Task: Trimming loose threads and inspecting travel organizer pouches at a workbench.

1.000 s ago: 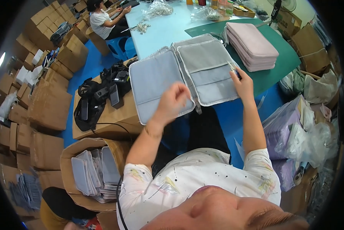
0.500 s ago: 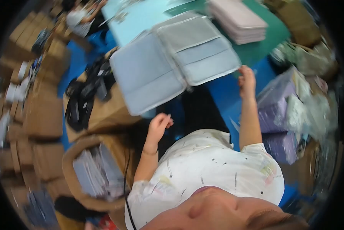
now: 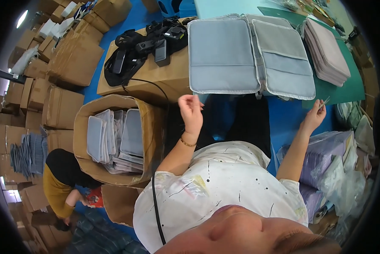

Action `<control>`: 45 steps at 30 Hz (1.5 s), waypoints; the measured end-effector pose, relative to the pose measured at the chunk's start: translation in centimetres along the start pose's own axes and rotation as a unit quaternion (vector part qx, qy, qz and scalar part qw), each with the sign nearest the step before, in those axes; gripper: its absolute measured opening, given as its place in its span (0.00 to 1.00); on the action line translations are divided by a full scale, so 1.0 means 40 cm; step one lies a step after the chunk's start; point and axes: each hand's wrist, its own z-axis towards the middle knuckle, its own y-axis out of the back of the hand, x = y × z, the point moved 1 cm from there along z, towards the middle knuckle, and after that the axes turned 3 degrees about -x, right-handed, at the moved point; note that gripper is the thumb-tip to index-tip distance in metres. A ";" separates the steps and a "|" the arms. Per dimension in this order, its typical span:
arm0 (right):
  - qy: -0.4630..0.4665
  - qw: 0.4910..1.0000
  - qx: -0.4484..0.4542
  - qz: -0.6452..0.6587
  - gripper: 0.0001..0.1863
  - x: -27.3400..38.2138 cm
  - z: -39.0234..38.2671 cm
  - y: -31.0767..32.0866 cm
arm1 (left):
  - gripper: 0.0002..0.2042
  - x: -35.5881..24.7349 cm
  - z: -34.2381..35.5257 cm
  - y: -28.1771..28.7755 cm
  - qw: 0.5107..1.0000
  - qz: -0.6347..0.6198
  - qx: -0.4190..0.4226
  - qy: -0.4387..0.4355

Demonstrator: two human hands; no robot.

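Note:
An open padded zip case, pale blue-grey and grey (image 3: 221, 51), lies at the table's front edge, with flat pockets in its right half. My left hand (image 3: 191, 111) is raised just below the left half, fingers curled and holding nothing visible. My right hand (image 3: 314, 114), right of the case and below its corner, is closed on small metal snips (image 3: 325, 102). A stack of pale pink cases (image 3: 327, 55) lies right of the open case on a green mat (image 3: 346, 93).
A cardboard box of pale padded pieces (image 3: 152, 139) stands at my left; beyond it are black straps and devices (image 3: 130, 55) on another carton. Cartons (image 3: 71, 55) are piled left. A co-worker (image 3: 60, 186) bends at lower left. Wrapped lilac bundles (image 3: 315, 156) lie at right.
Both my hands have come off the case toward me; the right still holds the snips. The view has turned, bringing the case higher and the bending co-worker more fully into view.

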 end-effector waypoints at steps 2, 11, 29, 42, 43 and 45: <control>0.058 0.998 0.034 -0.010 0.13 0.045 -0.035 -0.013 | 0.11 -0.037 0.032 0.015 0.996 0.052 -0.039 -0.066; 0.241 0.852 0.442 -0.149 0.25 0.236 -0.345 -0.191 | 0.12 -0.100 0.113 0.043 0.916 0.338 0.087 -0.199; 0.479 0.608 0.579 -0.256 0.15 0.292 -0.520 -0.428 | 0.05 -0.104 0.114 0.022 0.854 0.388 0.007 -0.346; 0.528 0.591 0.565 -0.229 0.18 0.294 -0.524 -0.425 | 0.04 -0.101 0.116 0.022 0.868 0.368 -0.002 -0.334; 0.527 0.592 0.564 -0.230 0.18 0.293 -0.524 -0.425 | 0.04 -0.099 0.115 0.021 0.874 0.362 0.001 -0.325; 0.528 0.588 0.566 -0.236 0.19 0.291 -0.524 -0.424 | 0.04 -0.099 0.115 0.020 0.879 0.356 0.005 -0.316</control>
